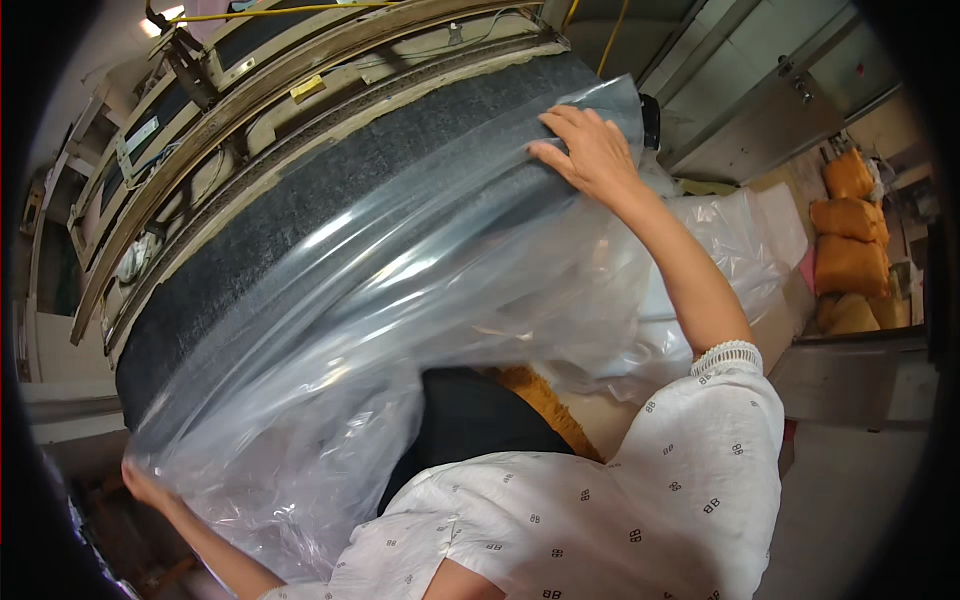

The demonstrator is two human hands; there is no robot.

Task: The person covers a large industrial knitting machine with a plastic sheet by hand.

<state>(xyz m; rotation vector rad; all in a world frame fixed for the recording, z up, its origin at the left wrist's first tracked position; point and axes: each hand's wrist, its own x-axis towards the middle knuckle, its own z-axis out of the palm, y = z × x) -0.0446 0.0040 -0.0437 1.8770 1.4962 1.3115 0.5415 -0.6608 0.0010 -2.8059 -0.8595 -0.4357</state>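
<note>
A wide sheet of clear plastic film (330,290) lies in long folds over the front of a dark padded bed (300,200) and hangs down toward my lap. At the far left, my left hand (148,488) is closed on the film's corner, its fingertips partly hidden. My right hand (592,150) rests on the film near its right end, palm down, with fingers and thumb spread. Under that arm, more crumpled clear plastic (690,270) spills off to the right.
Behind the bed runs a long metal machine frame (330,70) with wires and a yellow cable (270,13). Stacked orange bundles (850,250) stand at the far right beside a metal door (770,110). An orange shaggy seat cover (545,405) shows beneath me.
</note>
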